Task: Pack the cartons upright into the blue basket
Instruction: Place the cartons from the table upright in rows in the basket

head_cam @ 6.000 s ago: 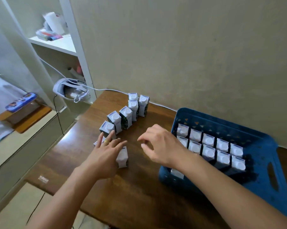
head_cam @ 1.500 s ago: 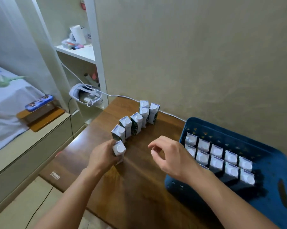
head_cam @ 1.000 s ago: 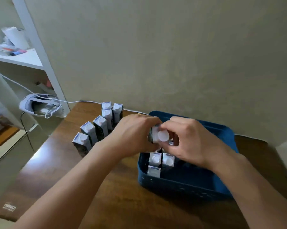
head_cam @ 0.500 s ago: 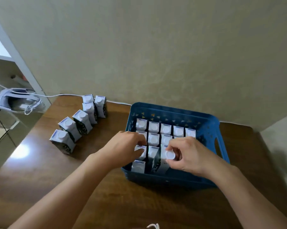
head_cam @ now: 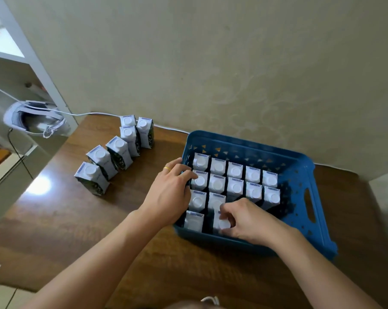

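The blue basket [head_cam: 304, 172] sits on the wooden table at the right and holds several small white-topped cartons standing upright in rows [head_cam: 235, 177]. My right hand [head_cam: 244, 217] pinches the white cap of one carton [head_cam: 220, 221] in the basket's near row, beside another upright carton [head_cam: 194, 220]. My left hand [head_cam: 169, 192], with a ring on one finger, rests over the basket's left rim with its fingers spread against the cartons there. Several more cartons [head_cam: 119, 152] stand in a diagonal line on the table to the left.
A wall runs close behind the table [head_cam: 188, 275]. A white headset [head_cam: 34, 119] with a cable lies on a ledge at the far left, under a white shelf unit. The basket's right half holds no cartons.
My left hand picked a carton from the table and passed it to my right hand over the basket. The right hand has since lowered it into the near row; the view swung right.
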